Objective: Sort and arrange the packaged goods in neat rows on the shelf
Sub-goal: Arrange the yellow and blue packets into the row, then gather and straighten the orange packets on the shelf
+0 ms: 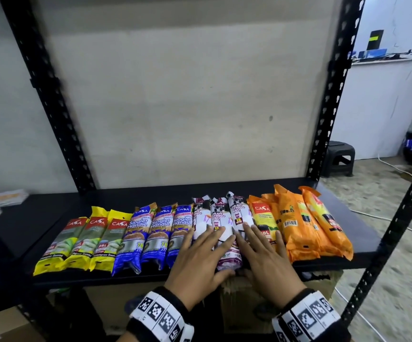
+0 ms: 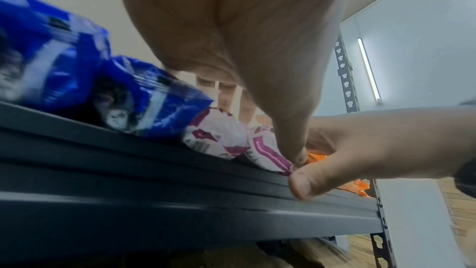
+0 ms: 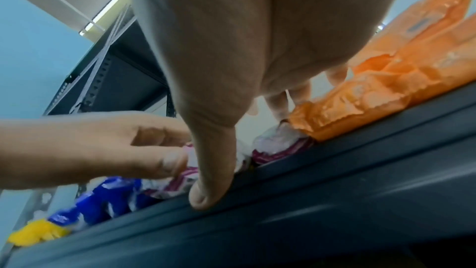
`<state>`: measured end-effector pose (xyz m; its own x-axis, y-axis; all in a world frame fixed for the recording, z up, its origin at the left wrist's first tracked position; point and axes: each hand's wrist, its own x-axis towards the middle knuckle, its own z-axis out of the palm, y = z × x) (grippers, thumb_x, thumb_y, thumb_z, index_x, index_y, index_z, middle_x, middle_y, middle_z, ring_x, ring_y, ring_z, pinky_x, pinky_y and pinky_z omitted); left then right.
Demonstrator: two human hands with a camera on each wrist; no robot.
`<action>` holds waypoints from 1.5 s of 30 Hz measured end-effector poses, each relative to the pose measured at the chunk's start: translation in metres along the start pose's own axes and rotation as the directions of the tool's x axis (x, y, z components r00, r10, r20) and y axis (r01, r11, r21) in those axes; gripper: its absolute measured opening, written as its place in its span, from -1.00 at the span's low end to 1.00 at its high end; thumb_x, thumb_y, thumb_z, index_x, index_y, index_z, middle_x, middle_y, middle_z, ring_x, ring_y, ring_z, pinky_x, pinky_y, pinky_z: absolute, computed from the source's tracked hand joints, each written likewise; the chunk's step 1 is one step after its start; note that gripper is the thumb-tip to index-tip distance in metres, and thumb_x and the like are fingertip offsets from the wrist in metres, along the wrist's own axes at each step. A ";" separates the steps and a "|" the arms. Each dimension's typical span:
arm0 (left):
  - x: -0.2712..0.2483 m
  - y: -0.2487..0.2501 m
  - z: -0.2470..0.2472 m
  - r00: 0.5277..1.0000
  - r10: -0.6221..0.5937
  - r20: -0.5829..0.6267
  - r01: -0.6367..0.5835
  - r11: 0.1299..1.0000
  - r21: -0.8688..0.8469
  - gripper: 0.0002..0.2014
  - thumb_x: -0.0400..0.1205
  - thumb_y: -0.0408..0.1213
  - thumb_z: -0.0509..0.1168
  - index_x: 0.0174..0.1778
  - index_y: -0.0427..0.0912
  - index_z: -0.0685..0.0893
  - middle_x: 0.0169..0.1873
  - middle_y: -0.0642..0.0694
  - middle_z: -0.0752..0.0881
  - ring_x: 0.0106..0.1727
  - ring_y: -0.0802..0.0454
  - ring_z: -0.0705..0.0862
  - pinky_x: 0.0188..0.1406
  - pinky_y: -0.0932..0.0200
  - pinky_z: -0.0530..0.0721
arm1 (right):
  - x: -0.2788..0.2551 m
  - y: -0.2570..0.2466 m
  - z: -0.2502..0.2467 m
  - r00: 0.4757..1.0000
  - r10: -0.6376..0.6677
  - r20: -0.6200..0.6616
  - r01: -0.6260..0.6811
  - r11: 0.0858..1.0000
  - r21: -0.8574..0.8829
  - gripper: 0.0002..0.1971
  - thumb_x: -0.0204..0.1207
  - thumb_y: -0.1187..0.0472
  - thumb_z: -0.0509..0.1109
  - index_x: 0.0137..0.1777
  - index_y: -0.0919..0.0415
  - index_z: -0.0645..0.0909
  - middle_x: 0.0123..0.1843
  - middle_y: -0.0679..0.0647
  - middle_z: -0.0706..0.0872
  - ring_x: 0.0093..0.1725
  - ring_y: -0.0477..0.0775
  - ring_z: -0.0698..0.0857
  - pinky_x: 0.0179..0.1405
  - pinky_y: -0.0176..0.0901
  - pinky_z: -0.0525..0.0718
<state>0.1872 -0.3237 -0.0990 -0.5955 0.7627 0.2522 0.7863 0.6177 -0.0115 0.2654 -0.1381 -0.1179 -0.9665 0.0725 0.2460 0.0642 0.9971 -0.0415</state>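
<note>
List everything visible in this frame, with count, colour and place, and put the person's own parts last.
Lemongrass bag packs: three, yellow and green, left end of the row.
Singlet Handle packs: three, blue, right of the yellow ones.
Draw String Bag packs: three, white and purple, middle, under both hands.
Orange packs: apparently four, right end, overlapping.
Shelf: one, black metal, holding the row.
Stool: one, dark, on the floor at right.
Cardboard boxes: brown, below the shelf.
Left hand: flat, fingers straight on the white packs.
Right hand: flat, fingers spread across the white and orange packs.
</note>
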 end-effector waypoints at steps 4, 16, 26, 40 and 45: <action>0.006 0.005 0.006 0.999 -0.026 -0.030 0.026 1.000 0.017 -0.41 0.74 0.24 0.04 0.71 0.31 0.11 0.75 0.17 0.11 0.76 0.10 0.04 0.72 -0.17 -0.08 | 0.000 0.000 0.007 0.996 -0.004 -0.084 0.001 0.999 -0.035 -0.23 0.29 0.17 0.64 0.55 0.02 0.52 0.56 0.08 0.56 0.55 0.12 0.53 0.60 0.29 0.29; 0.006 0.005 0.011 0.998 -0.034 -0.054 0.035 0.999 0.018 -0.38 0.74 0.18 0.13 0.73 0.22 0.14 0.74 0.13 0.16 0.75 0.07 0.12 0.68 -0.11 0.05 | -0.015 0.003 0.018 0.972 -0.016 -0.235 0.027 0.999 0.042 -0.37 0.58 0.18 0.42 0.66 0.01 0.37 0.66 -0.03 0.41 0.68 0.02 0.31 0.61 0.01 0.23; 0.007 0.004 0.015 0.999 -0.044 0.005 0.044 0.998 0.036 -0.38 0.63 0.16 0.32 0.64 0.21 0.38 0.61 0.10 0.46 0.65 0.01 0.40 0.57 -0.14 0.37 | -0.014 0.004 0.026 0.971 -0.009 -0.238 0.016 0.999 0.028 -0.34 0.52 0.15 0.48 0.63 0.02 0.42 0.65 -0.01 0.44 0.67 0.02 0.33 0.58 0.04 0.23; 0.012 0.035 0.000 0.998 -0.044 -0.040 0.039 0.993 -0.109 -0.23 0.56 0.45 0.03 0.69 0.29 0.10 0.72 0.14 0.10 0.75 0.04 0.01 0.71 -0.22 -0.04 | -0.043 0.013 -0.046 0.902 0.109 -0.417 0.031 0.949 0.314 -0.57 0.62 0.10 0.35 0.50 -0.04 0.51 0.43 -0.15 0.52 0.53 -0.10 0.41 0.46 -0.04 0.53; 0.039 0.070 0.004 0.993 0.076 -0.089 -0.088 0.986 -0.141 -0.32 0.64 0.28 0.21 0.67 0.17 0.22 0.66 0.09 0.24 0.70 0.03 0.17 0.67 -0.06 0.16 | -0.035 0.055 -0.063 0.821 0.390 -0.417 -0.260 0.906 0.334 -0.47 0.54 -0.09 0.43 0.47 0.04 0.50 0.33 0.10 0.57 0.35 0.18 0.49 0.30 0.16 0.59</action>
<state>0.2183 -0.2495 -0.0938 -0.5170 0.7872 0.3361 0.8510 0.5150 0.1028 0.3182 -0.0838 -0.0679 -0.6650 0.4583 0.5896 0.2267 0.8762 -0.4254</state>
